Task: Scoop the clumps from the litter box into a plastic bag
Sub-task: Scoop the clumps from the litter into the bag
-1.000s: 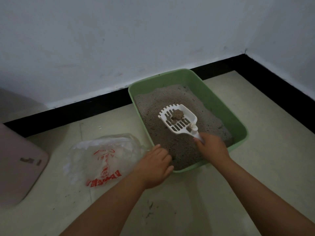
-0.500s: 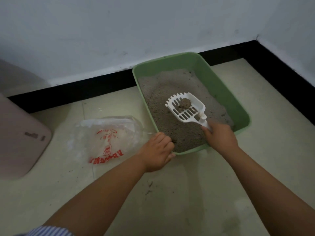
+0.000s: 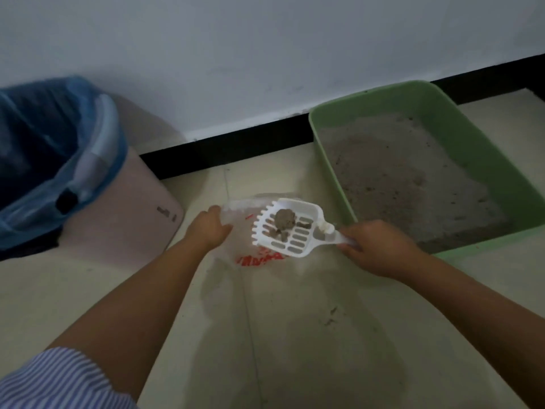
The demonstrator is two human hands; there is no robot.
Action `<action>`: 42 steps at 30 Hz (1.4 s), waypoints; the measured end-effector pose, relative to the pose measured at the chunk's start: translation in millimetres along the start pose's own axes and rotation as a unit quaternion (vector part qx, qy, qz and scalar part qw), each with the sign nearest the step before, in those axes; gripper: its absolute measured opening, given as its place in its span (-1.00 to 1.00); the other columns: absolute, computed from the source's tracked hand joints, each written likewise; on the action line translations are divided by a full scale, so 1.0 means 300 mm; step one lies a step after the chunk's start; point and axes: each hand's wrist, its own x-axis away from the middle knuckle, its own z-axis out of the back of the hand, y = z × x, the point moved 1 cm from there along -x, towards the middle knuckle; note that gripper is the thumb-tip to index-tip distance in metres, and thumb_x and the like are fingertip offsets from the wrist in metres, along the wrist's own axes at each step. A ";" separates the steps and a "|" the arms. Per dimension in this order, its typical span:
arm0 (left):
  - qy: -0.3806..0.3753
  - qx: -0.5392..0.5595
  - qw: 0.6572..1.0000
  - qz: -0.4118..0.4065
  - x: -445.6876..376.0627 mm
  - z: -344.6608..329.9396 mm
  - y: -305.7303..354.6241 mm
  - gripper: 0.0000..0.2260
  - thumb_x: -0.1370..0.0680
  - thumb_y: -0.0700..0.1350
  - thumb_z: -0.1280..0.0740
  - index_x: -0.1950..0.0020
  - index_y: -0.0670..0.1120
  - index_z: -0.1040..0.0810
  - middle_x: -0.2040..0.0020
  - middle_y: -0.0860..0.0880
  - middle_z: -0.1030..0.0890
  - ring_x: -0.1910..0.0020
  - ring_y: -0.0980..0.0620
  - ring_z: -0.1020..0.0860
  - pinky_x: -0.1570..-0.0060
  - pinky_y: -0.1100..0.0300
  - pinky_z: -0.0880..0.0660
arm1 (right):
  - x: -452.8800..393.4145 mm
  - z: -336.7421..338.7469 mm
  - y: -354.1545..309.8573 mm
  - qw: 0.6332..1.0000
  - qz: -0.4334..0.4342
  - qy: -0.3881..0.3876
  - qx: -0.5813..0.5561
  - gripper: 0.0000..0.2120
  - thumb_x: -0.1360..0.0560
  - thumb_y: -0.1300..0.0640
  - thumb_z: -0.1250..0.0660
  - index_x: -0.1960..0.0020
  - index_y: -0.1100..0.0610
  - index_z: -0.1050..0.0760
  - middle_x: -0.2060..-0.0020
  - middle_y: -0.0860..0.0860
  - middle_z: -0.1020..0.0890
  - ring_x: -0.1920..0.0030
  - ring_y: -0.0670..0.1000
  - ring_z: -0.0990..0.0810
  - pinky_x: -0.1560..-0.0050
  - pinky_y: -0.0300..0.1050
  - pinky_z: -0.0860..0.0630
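Note:
A green litter box [image 3: 460, 119] with grey litter sits on the floor at the right, against the wall. My right hand [image 3: 374, 249] grips the handle of a white slotted scoop [image 3: 306, 246], which is held out of the box and over a clear plastic bag [image 3: 239, 214] with red print. A grey clump [image 3: 285, 217] and a few smaller bits lie on the scoop. My left hand [image 3: 208, 228] holds the bag's left edge, lifting it off the floor.
A pink bin [image 3: 124, 214] lined with a blue bag [image 3: 44, 149] stands at the left. A white wall with a black skirting [image 3: 236, 149] runs behind. Pale floor tiles [image 3: 295, 335] lie between my arms.
The scoop with its clumps has come out of the litter box and moved left over the bag. My left hand left the box's front rim and took hold of the bag. The view swung left.

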 end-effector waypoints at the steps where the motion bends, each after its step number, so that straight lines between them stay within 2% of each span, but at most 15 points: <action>1: -0.002 0.015 1.000 -0.001 0.000 0.000 -0.015 -0.65 -0.61 -0.06 -0.16 -0.29 -0.27 -0.39 -0.25 -0.28 -0.47 -0.22 -0.22 -0.44 -0.13 0.07 -0.38 | -0.020 -0.019 -0.029 1.000 0.000 -0.025 0.018 -0.64 -0.59 -0.03 -0.11 -0.27 0.13 -0.43 -0.14 0.13 -0.56 -0.12 0.13 -0.53 0.00 -0.11 -0.44; 6: -0.018 0.211 0.976 0.049 0.028 -0.011 0.004 -0.77 -0.58 -0.23 -0.12 0.24 -0.22 -0.44 0.25 -0.26 -0.55 0.31 -0.18 -0.56 0.34 0.13 -0.53 | -0.110 -0.069 -0.107 0.992 -0.040 -0.103 0.066 -0.67 -0.59 -0.01 -0.14 -0.19 0.19 -0.47 -0.15 0.14 -0.55 -0.14 0.13 -0.53 -0.04 -0.10 -0.47; 8: -0.048 0.288 0.953 0.076 0.048 -0.028 0.034 -0.73 -0.60 -0.23 -0.11 0.29 -0.20 -0.41 0.40 -0.18 -0.48 0.50 -0.07 -0.48 0.57 0.27 -0.43 | -0.138 -0.059 -0.119 0.992 -0.053 -0.092 0.066 -0.68 -0.58 0.02 -0.16 -0.19 0.21 -0.47 -0.15 0.14 -0.54 -0.14 0.13 -0.53 -0.03 -0.11 -0.46; 11: -0.065 0.408 0.900 0.143 0.060 -0.041 0.065 -0.72 -0.59 -0.27 -0.09 0.32 -0.20 -0.40 0.44 -0.16 -0.43 0.61 0.01 -0.40 0.58 0.33 -0.33 | -0.159 -0.033 -0.120 0.995 -0.057 -0.063 0.060 -0.68 -0.57 0.02 -0.18 -0.18 0.21 -0.47 -0.15 0.14 -0.54 -0.15 0.14 -0.53 -0.04 -0.11 -0.46; 13: -0.064 0.467 0.863 0.183 0.048 -0.038 0.067 -0.74 -0.58 -0.29 -0.10 0.31 -0.21 -0.40 0.43 -0.15 -0.39 0.55 -0.01 -0.37 0.50 0.27 -0.31 | -0.153 -0.025 -0.093 0.997 -0.057 -0.052 0.031 -0.68 -0.57 0.01 -0.18 -0.20 0.20 -0.46 -0.17 0.14 -0.54 -0.16 0.13 -0.53 -0.06 -0.10 -0.46; 18: -0.016 0.514 0.835 0.197 0.009 -0.041 0.033 -0.68 -0.62 -0.16 -0.07 0.28 -0.19 -0.44 0.38 -0.13 -0.42 0.42 -0.03 -0.36 0.28 0.17 -0.32 | -0.082 -0.044 -0.016 0.996 -0.044 -0.073 0.017 -0.70 -0.58 -0.01 -0.16 -0.09 0.19 -0.52 0.00 0.15 -0.61 -0.01 0.09 -0.57 0.22 -0.19 -0.29; 21: -0.031 0.551 0.819 0.157 0.010 -0.051 0.038 -0.66 -0.64 -0.10 -0.04 0.22 -0.18 -0.46 0.39 -0.11 -0.44 0.45 -0.01 -0.37 0.36 0.23 -0.33 | -0.051 -0.057 -0.010 0.994 -0.068 -0.082 0.015 -0.70 -0.58 -0.03 -0.15 -0.02 0.17 -0.52 0.12 0.12 -0.58 0.10 0.07 -0.53 0.23 -0.16 -0.36; 24: -0.046 0.523 0.845 0.097 0.028 -0.062 0.046 -0.75 -0.64 -0.09 -0.05 0.05 -0.18 -0.46 0.35 -0.10 -0.46 0.46 0.02 -0.40 0.43 0.23 -0.36 | -0.061 -0.070 -0.035 0.994 -0.068 -0.084 0.032 -0.66 -0.58 -0.04 -0.13 -0.12 0.19 -0.50 -0.04 0.14 -0.60 -0.06 0.13 -0.56 0.03 -0.12 -0.46; 28: -0.112 0.546 0.829 0.049 0.063 -0.065 0.033 -0.78 -0.66 -0.09 -0.07 -0.01 -0.17 -0.43 0.37 -0.16 -0.37 0.61 0.09 -0.36 0.56 0.35 -0.28 | -0.113 -0.066 -0.068 0.994 -0.080 -0.074 0.008 -0.65 -0.58 -0.03 -0.14 -0.12 0.22 -0.49 -0.07 0.17 -0.58 -0.08 0.14 -0.54 0.06 -0.13 -0.43; 31: -0.158 0.540 0.825 0.052 0.081 -0.060 -0.002 -0.71 -0.64 -0.01 -0.10 -0.15 -0.18 -0.48 0.16 -0.20 -0.46 0.23 -0.07 -0.44 0.28 0.19 -0.35 | -0.140 -0.058 -0.063 0.994 -0.094 -0.060 -0.008 -0.64 -0.58 -0.03 -0.14 -0.18 0.22 -0.46 -0.11 0.17 -0.56 -0.11 0.14 -0.53 0.05 -0.15 -0.41; 33: -0.206 0.546 0.810 0.060 0.100 -0.050 -0.012 -0.71 -0.63 0.04 -0.11 -0.04 -0.14 -0.50 0.21 -0.13 -0.53 0.23 -0.07 -0.50 0.25 0.19 -0.43 | -0.151 -0.056 -0.068 0.993 -0.106 -0.059 -0.012 -0.63 -0.57 -0.04 -0.15 -0.21 0.21 -0.45 -0.14 0.17 -0.55 -0.14 0.14 -0.53 -0.02 -0.12 -0.45; 36: -0.289 0.588 0.753 0.067 0.125 -0.041 -0.007 -0.56 -0.63 0.05 -0.05 0.33 -0.12 -0.47 0.55 0.00 -0.43 0.65 0.13 -0.39 0.61 0.41 -0.34 | -0.164 -0.051 -0.108 0.992 -0.124 -0.032 -0.007 -0.64 -0.56 0.00 -0.17 -0.25 0.19 -0.44 -0.14 0.15 -0.57 -0.14 0.15 -0.55 -0.01 -0.11 -0.47; 38: -0.326 0.597 0.731 0.056 0.132 -0.038 0.001 -0.42 -0.64 0.06 0.00 0.52 -0.09 -0.45 0.62 0.02 -0.36 0.73 0.17 -0.30 0.69 0.46 -0.25 | -0.173 -0.034 -0.147 0.991 -0.123 0.003 0.046 -0.71 -0.57 0.11 -0.17 -0.21 0.22 -0.46 -0.07 0.12 -0.60 -0.07 0.13 -0.59 0.13 -0.14 -0.44; 40: -0.311 0.587 0.746 0.056 0.132 -0.034 0.018 -0.47 -0.65 0.05 0.00 0.45 -0.09 -0.44 0.60 0.03 -0.38 0.70 0.17 -0.32 0.67 0.44 -0.27 | -0.187 -0.015 -0.193 0.986 -0.108 0.036 0.120 -0.78 -0.55 0.25 -0.15 -0.11 0.20 -0.52 -0.02 0.09 -0.61 0.00 0.10 -0.62 0.20 -0.15 -0.39; 42: -0.210 0.557 0.799 0.081 0.120 -0.040 0.028 -0.64 -0.64 0.04 -0.06 0.16 -0.14 -0.50 0.46 -0.01 -0.47 0.55 0.11 -0.43 0.52 0.36 -0.37 | -0.202 -0.004 -0.227 0.979 -0.082 0.053 0.181 -0.79 -0.54 0.28 -0.15 -0.09 0.18 -0.51 -0.01 0.08 -0.59 0.00 0.08 -0.59 0.13 -0.12 -0.37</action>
